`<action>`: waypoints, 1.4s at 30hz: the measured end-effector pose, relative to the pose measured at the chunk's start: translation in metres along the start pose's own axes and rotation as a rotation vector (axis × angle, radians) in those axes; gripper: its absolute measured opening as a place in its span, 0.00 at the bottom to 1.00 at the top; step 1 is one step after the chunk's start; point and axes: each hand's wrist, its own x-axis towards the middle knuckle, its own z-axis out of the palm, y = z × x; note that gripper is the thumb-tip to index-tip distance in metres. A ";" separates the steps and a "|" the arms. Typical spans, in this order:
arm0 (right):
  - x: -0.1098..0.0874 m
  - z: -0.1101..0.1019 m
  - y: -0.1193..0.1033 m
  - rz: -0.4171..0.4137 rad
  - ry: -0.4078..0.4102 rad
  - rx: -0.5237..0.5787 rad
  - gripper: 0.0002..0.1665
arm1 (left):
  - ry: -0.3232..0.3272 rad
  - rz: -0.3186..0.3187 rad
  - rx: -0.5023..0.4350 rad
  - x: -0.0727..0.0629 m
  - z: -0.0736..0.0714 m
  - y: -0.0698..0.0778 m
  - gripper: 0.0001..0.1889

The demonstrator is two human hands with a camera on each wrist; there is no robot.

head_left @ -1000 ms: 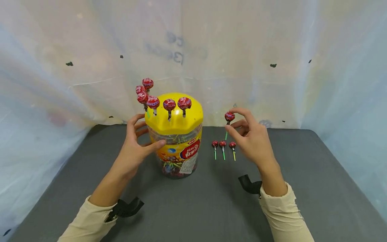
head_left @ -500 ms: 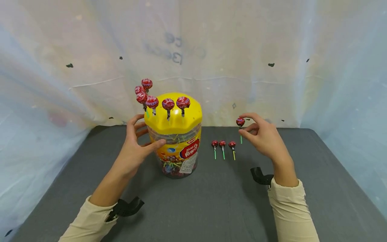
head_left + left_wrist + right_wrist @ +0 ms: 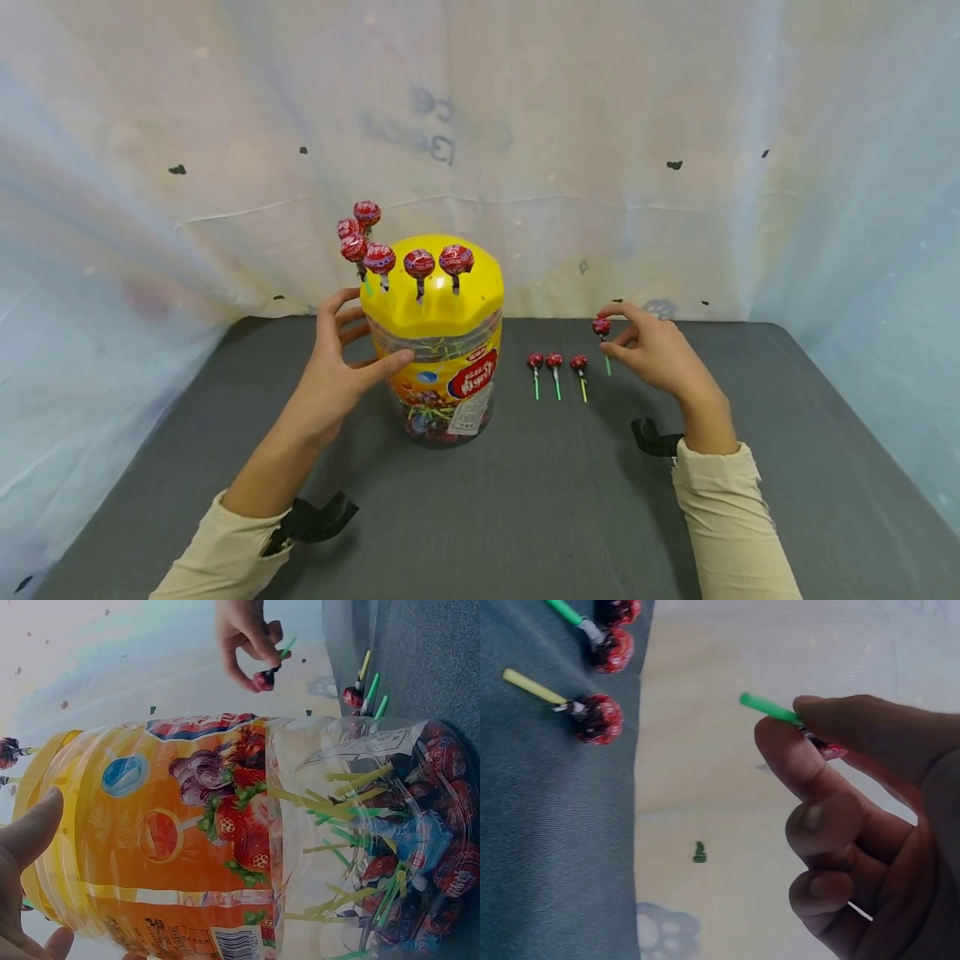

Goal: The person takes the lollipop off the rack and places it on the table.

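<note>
A clear candy jar (image 3: 442, 379) with a yellow lid (image 3: 480, 287) stands upright left of centre. My left hand (image 3: 341, 371) holds its side, thumb in front and fingers round the back. Several red-wrapped lollipops (image 3: 419, 264) stick up from the lid along its left and front. Between thumb and fingers, my right hand (image 3: 656, 350) pinches another red lollipop (image 3: 602, 326), its head up and green stick (image 3: 769, 707) pointing down. It is over the back right of the table, beside a row of three lollipops (image 3: 554, 360) lying flat.
The dark grey table (image 3: 487, 533) ends at a whitish plastic curtain (image 3: 562, 167) behind and on both sides. Lollipops with green and yellow sticks (image 3: 352, 862) fill the jar's lower part. A black strap (image 3: 315, 518) hangs from the left sleeve.
My right hand has moved right, away from the jar, and then lower toward the table, with the lollipop still pinched. My left hand has stayed on the jar.
</note>
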 end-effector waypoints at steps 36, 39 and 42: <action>0.014 0.036 0.041 0.159 -0.202 -0.055 0.29 | 0.005 -0.021 0.035 0.001 -0.001 0.000 0.50; 0.015 0.037 0.041 0.178 -0.213 -0.067 0.30 | 0.004 -0.025 0.032 0.001 -0.001 0.000 0.50; 0.016 0.038 0.042 0.190 -0.220 -0.068 0.29 | 0.003 -0.026 0.028 0.001 -0.001 0.001 0.49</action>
